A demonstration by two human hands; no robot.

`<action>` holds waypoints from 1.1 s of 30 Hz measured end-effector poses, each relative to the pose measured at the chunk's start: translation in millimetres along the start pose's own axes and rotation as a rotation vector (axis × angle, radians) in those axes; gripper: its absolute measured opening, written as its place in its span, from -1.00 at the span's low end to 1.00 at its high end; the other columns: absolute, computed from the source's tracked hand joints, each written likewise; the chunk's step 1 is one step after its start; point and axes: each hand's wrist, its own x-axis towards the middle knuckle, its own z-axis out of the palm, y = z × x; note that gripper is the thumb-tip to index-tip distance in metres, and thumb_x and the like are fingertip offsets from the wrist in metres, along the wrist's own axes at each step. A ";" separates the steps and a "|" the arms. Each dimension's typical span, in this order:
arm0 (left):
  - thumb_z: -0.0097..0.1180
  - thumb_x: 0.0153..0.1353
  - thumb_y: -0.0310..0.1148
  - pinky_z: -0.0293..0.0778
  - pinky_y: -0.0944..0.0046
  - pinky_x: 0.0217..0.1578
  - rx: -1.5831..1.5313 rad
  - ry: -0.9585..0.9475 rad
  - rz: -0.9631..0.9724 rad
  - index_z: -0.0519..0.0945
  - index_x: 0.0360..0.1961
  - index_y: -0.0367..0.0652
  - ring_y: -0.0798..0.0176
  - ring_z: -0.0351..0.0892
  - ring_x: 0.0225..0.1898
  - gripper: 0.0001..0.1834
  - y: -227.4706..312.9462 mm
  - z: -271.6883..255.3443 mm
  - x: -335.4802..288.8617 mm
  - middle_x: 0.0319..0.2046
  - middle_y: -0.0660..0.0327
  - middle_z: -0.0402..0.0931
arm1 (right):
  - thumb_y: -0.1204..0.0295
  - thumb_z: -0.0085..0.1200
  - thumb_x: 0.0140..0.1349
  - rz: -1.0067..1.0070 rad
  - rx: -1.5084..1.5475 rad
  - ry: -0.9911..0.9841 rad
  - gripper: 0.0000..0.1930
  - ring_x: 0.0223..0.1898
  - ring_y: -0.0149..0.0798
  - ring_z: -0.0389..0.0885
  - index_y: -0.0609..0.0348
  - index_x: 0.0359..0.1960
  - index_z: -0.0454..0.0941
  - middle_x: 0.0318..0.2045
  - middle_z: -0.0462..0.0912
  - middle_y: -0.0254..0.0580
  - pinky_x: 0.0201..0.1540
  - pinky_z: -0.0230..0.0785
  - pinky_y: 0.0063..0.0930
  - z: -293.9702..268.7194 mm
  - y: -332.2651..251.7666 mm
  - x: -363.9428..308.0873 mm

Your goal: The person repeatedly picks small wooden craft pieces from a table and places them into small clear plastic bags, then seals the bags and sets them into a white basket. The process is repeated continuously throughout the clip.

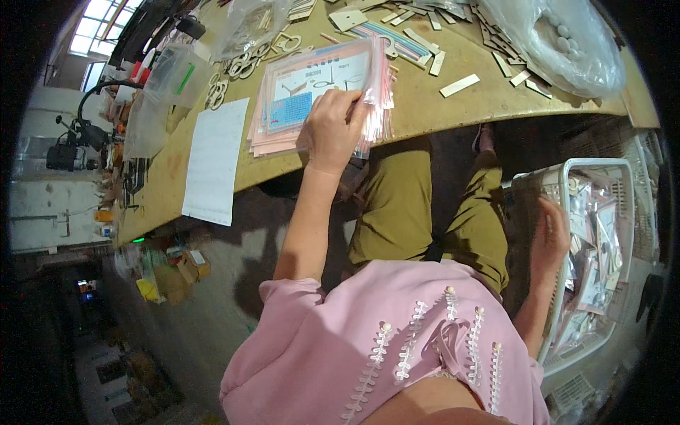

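Note:
My left hand (333, 127) is closed on the right part of the top clear plastic bag, with fingers bent over its edge. Inside that bag lies a printed card (301, 106) in pink, white and blue. Beneath it is a stack of similar pink bagged cards (265, 147) at the table's front edge. Down at the right, my right hand (551, 237) is beside the near rim of a white plastic basket (567, 166). Its fingers are loosely extended and nothing shows in them. Several filled clear packets (591, 276) fill the basket.
Flat wooden strips (460, 86), pale coloured sticks (397, 44) and scissor-shaped wooden pieces (244, 65) lie on the yellowish table (425, 113). A plastic bag of white balls (559, 42) sits far right. A white paper sheet (216, 159) overhangs the front edge, near clear bins (152, 117).

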 end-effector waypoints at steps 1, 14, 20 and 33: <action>0.36 0.17 -0.35 0.56 0.03 -0.15 -0.037 0.034 -0.023 0.73 -0.16 -0.19 -0.07 0.63 -0.18 -0.77 -1.9 2.3 -1.5 -0.27 0.09 0.66 | 0.74 0.12 0.29 -0.052 0.028 -0.028 -0.73 0.03 -0.03 0.72 0.22 -0.03 0.68 -0.04 0.74 -0.05 0.09 0.56 -0.24 5.3 -10.3 3.8; 0.16 0.37 -0.49 0.56 0.11 -0.27 -0.349 0.091 -0.358 0.71 -0.10 -0.30 0.04 0.68 -0.32 -0.83 -11.9 -1.7 -6.1 -0.33 0.06 0.70 | 0.70 0.19 0.28 -0.024 0.543 -0.337 -0.78 -0.19 -0.07 0.75 0.26 -0.07 0.68 -0.21 0.75 -0.02 -0.11 0.57 -0.33 53.7 -66.6 18.5; 0.30 0.12 -0.65 0.59 0.14 -0.16 -0.150 0.286 0.389 0.76 -0.14 -0.16 0.09 0.70 -0.22 -0.73 48.3 -22.6 -21.4 -0.21 0.20 0.73 | 0.31 0.07 0.54 0.421 1.167 -0.624 -0.73 -0.26 -0.38 0.74 0.29 0.02 0.63 -0.24 0.76 -0.20 -0.22 0.57 -0.54 64.7 -90.1 39.9; 0.13 0.16 -0.69 0.61 0.14 -0.16 -0.568 -0.364 0.089 0.73 -0.12 -0.27 0.02 0.70 -0.23 -0.72 112.0 22.1 -99.8 -0.25 0.06 0.70 | 0.31 0.22 0.45 0.678 1.232 -0.698 -0.79 -0.51 -0.44 0.74 0.21 -0.27 0.64 -0.44 0.76 -0.24 -0.58 0.47 -0.64 54.9 -48.9 9.3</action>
